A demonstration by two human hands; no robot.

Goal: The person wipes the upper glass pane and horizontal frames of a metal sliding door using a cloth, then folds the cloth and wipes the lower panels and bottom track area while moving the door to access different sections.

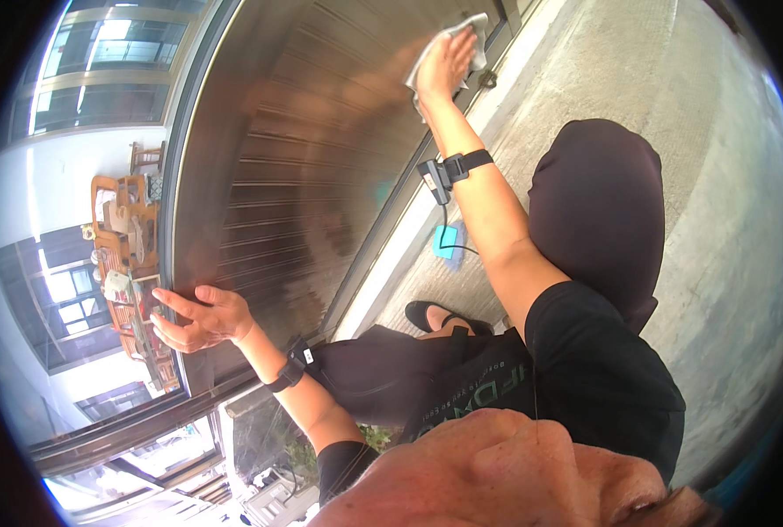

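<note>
My right hand lies flat on a pale grey cloth, pressing it against the ribbed brown metal panel close to its far lower corner. Its fingers are nearly straight. My left hand holds nothing; its fingers are spread at the panel's smooth border, beside the glass. Whether its fingertips touch the frame, I cannot tell. Both wrists wear black straps with small devices, and a cable hangs from the right one.
A light sill runs along the panel's foot, with a turquoise object beside it. My knee and shoe are above the concrete floor. Wooden furniture shows through the glass. Plants and a pale box-like unit are at the bottom.
</note>
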